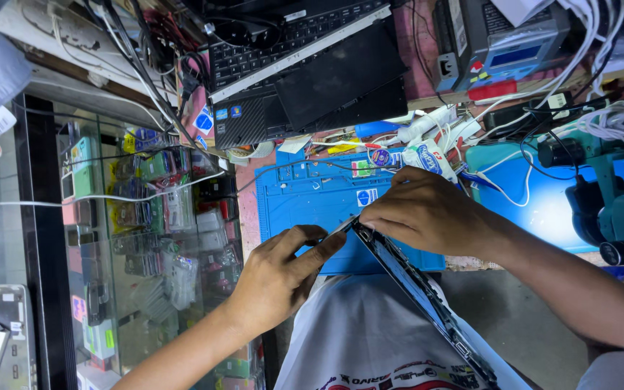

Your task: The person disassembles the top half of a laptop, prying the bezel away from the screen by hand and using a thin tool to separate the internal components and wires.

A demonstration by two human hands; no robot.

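Note:
A thin flat device point(427, 296), like a tablet or laptop screen panel with a dark frame and pale blue face, stands on edge over my lap. It runs from the blue mat down toward the lower right. My right hand point(427, 213) grips its upper end from the right. My left hand point(279, 274) pinches the same top corner, thumb and forefinger pressed at the edge near a thin metal tool tip point(341, 228). Whether the left hand holds that tool or only the panel is unclear.
A blue repair mat point(305, 198) lies on the bench, with stacked laptops point(305, 79) behind it. Tubes, cables and small tools clutter the back. A teal microscope point(615, 195) stands at right. A glass display case point(146, 231) of phone accessories is at left.

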